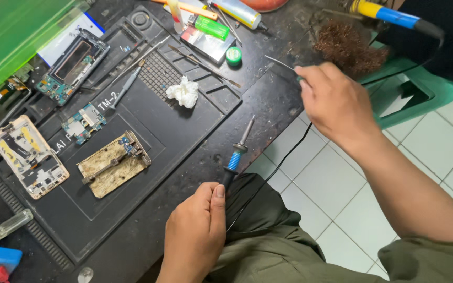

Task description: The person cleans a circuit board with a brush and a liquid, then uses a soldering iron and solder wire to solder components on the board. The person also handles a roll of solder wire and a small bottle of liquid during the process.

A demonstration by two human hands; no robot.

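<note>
The left hand (195, 233) is gripping the light, stiff soldering iron (237, 152) by its blue-and-black handle at the tabletop's (268, 99) near edge, clear of the likely hot tip, while the right hand (336, 102) is pinching thin tweezers (281, 64).

Soldering iron (238, 149): blue grip, black handle and cord, grey metal tip.
Work mat (148, 131): black, white lettering, fine grid patch.
Circuit board holder (114, 164): tarnished tan-gold.
Small circuit boards (83, 122): blue-green with silver parts.
Phone frame (29, 156): pale pink-cream, yellow strips inside.
Tissue wad (183, 92): white.
Round tin (233, 55): green.
Wire wool (348, 46): brown.
Second iron (389, 14): yellow and blue handle.
Floor tiles (331, 183): white, grey grout lines.
Trousers (289, 251): olive green.
Tray (11, 31): translucent bright green.
</note>
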